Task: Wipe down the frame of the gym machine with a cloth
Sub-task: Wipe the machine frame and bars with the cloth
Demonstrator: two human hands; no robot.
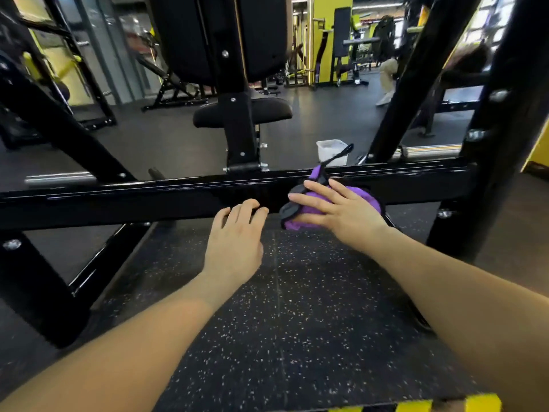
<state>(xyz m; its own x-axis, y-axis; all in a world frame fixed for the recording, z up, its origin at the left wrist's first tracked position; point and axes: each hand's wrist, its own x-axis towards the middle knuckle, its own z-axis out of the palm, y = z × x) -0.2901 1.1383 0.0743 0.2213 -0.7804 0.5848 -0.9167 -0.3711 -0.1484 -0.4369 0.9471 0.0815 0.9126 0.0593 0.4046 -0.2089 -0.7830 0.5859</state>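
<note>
The gym machine's black horizontal frame bar [124, 197] runs across the view at mid height. A purple cloth with dark trim [365, 194] lies bunched against the bar right of centre. My right hand [341, 209] presses on the cloth with its fingers spread flat and pointing left. A dark strap of the cloth sticks up behind the bar. My left hand [234, 242] rests its fingertips on the bar's front face just left of the cloth, fingers relaxed.
Black slanted uprights [416, 84] rise at the right and left. The seat post and seat [242, 114] stand behind the bar's middle. A white plastic container [331, 150] sits on the floor behind the bar. Speckled rubber floor [297, 322] lies below me. A person stands far back right.
</note>
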